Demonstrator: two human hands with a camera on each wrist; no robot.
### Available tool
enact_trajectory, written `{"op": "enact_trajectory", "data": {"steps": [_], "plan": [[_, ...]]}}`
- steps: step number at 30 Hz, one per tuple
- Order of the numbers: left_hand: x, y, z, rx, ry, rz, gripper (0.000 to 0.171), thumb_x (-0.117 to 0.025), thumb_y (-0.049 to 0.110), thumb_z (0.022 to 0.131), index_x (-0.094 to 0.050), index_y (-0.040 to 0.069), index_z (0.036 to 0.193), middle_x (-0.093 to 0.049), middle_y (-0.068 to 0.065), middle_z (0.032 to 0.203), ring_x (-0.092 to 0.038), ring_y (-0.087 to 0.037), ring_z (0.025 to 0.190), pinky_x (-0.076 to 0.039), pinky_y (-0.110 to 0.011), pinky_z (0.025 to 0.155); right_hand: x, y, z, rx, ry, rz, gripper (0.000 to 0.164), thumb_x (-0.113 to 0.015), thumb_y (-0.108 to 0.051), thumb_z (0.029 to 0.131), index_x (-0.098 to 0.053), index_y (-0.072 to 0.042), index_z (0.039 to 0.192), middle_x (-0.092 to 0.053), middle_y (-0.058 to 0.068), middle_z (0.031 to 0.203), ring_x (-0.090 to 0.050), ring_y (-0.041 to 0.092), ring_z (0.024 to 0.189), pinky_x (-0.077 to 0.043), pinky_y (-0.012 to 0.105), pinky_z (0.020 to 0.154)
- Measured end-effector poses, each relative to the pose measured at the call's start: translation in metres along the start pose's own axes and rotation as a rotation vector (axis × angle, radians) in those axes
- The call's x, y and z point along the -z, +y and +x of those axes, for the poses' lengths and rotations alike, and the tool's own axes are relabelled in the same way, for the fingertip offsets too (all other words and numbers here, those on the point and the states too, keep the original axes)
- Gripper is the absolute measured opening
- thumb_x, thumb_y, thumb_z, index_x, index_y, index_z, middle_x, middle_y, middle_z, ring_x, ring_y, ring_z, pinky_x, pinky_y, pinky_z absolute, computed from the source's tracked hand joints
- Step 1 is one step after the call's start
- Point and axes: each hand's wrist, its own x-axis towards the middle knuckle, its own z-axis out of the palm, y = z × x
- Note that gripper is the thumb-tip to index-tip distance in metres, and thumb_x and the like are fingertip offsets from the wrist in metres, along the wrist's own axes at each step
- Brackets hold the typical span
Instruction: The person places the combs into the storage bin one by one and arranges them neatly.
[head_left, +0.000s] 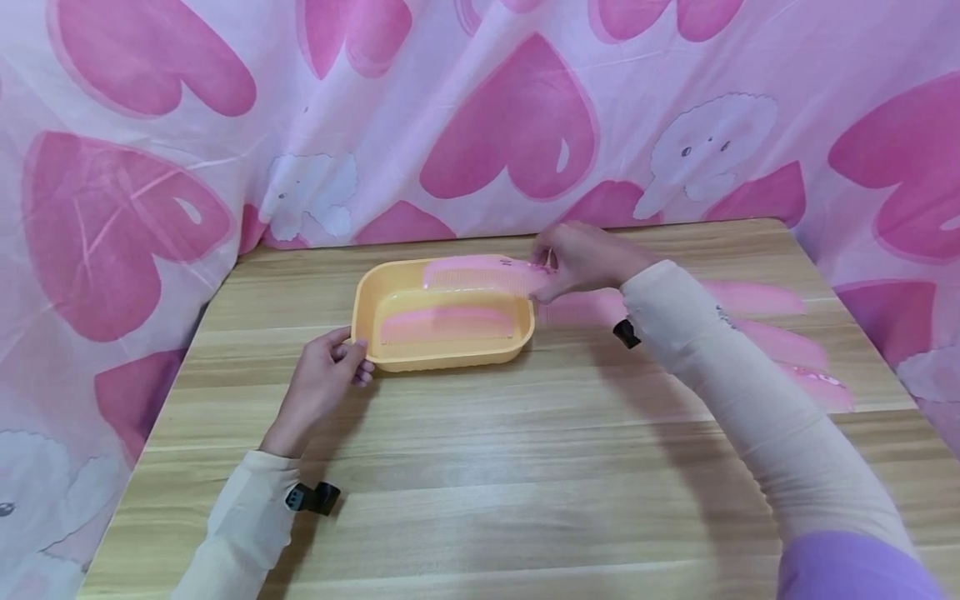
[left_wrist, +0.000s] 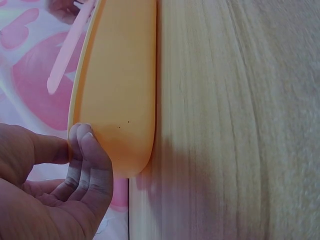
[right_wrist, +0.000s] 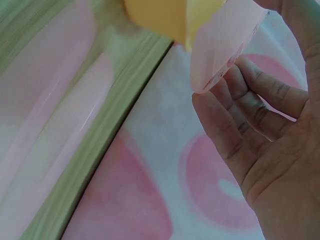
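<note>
My left hand (head_left: 321, 377) pinches the near left corner of a yellow plastic tray (head_left: 442, 364), thumb inside the rim and fingers outside, as the left wrist view also shows. Inside the tray lies a pink comb (head_left: 446, 321), teeth toward me. A second pink comb (head_left: 472, 271) hangs over the tray's far right part, teeth downward. My right hand (head_left: 588, 260) grips that comb by its right end between thumb and fingers. Seen from the right wrist, the fingertips (right_wrist: 202, 100) sit along the edge of the held comb (right_wrist: 225, 42).
Several more pink combs (head_left: 783, 342) lie on the wooden table (head_left: 480, 475) at the right, partly hidden behind my right forearm. One comb (head_left: 577, 310) lies just right of the tray. A pink heart-patterned curtain (head_left: 510, 125) hangs along the table's back edge.
</note>
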Motion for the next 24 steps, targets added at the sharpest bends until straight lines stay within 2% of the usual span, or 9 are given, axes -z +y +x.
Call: {"op": "enact_trajectory", "data": {"steps": [4,9,12,15,18,21,24], "plan": [[0.0,0.001,0.0,0.005,-0.001,0.002,0.046,-0.047,0.019,0.109,-0.043,-0.006,0.147,-0.067,-0.022,0.097,-0.066,-0.014,0.074,-0.061,-0.028,0.07,-0.003,-0.012,0.011,-0.007,-0.025,-0.007,0.038,-0.091,-0.03,0.071,-0.072,-0.005,0.092,-0.065,0.005,0.083,-0.057,0.02,0.075,-0.051,0.033,0.068],[0.0,0.001,0.0,0.001,-0.002,0.004,0.047,-0.047,0.019,0.109,-0.043,-0.007,0.147,-0.068,-0.019,0.095,-0.066,-0.013,0.074,-0.061,-0.025,0.068,-0.009,-0.024,0.024,-0.03,-0.06,-0.03,0.046,-0.091,-0.032,0.07,-0.072,-0.002,0.101,-0.068,0.007,0.094,-0.058,0.022,0.082,-0.053,0.034,0.076],[0.0,0.001,0.0,0.004,-0.002,0.003,0.047,-0.047,0.019,0.109,-0.042,-0.007,0.148,-0.068,-0.017,0.094,-0.066,-0.013,0.074,-0.06,-0.025,0.068,-0.014,-0.029,0.032,-0.03,-0.082,-0.04,0.047,-0.09,-0.032,0.071,-0.072,-0.001,0.102,-0.068,0.007,0.094,-0.058,0.022,0.082,-0.053,0.034,0.078],[0.0,0.001,0.0,0.004,-0.001,-0.003,0.048,-0.048,0.019,0.109,-0.041,-0.008,0.148,-0.068,-0.018,0.095,-0.066,-0.013,0.074,-0.06,-0.025,0.068,-0.02,-0.033,0.038,-0.027,-0.098,-0.051,0.041,-0.087,-0.032,0.073,-0.07,-0.003,0.097,-0.062,0.004,0.085,-0.052,0.018,0.074,-0.048,0.03,0.07],[0.0,0.001,0.0,0.004,0.0,-0.002,0.048,-0.048,0.019,0.109,-0.042,-0.008,0.148,-0.068,-0.019,0.095,-0.066,-0.013,0.074,-0.06,-0.025,0.068,-0.025,-0.036,0.044,-0.025,-0.111,-0.07,0.035,-0.084,-0.031,0.073,-0.066,-0.004,0.087,-0.048,0.0,0.074,-0.04,0.015,0.064,-0.036,0.028,0.059],[0.0,0.001,0.001,0.004,0.003,0.007,0.047,-0.048,0.018,0.109,-0.042,-0.007,0.148,-0.067,-0.02,0.096,-0.066,-0.013,0.075,-0.06,-0.025,0.068,-0.032,-0.04,0.048,-0.043,-0.132,-0.089,0.035,-0.083,-0.031,0.074,-0.063,-0.005,0.084,-0.042,0.0,0.073,-0.037,0.014,0.064,-0.03,0.029,0.057],[0.0,0.0,0.001,0.013,0.005,0.017,0.046,-0.048,0.018,0.109,-0.043,-0.007,0.147,-0.067,-0.02,0.095,-0.066,-0.014,0.074,-0.061,-0.026,0.069,-0.039,-0.043,0.052,-0.072,-0.162,-0.1,0.037,-0.084,-0.033,0.074,-0.065,-0.005,0.089,-0.051,0.001,0.078,-0.044,0.016,0.07,-0.038,0.029,0.06]]}}
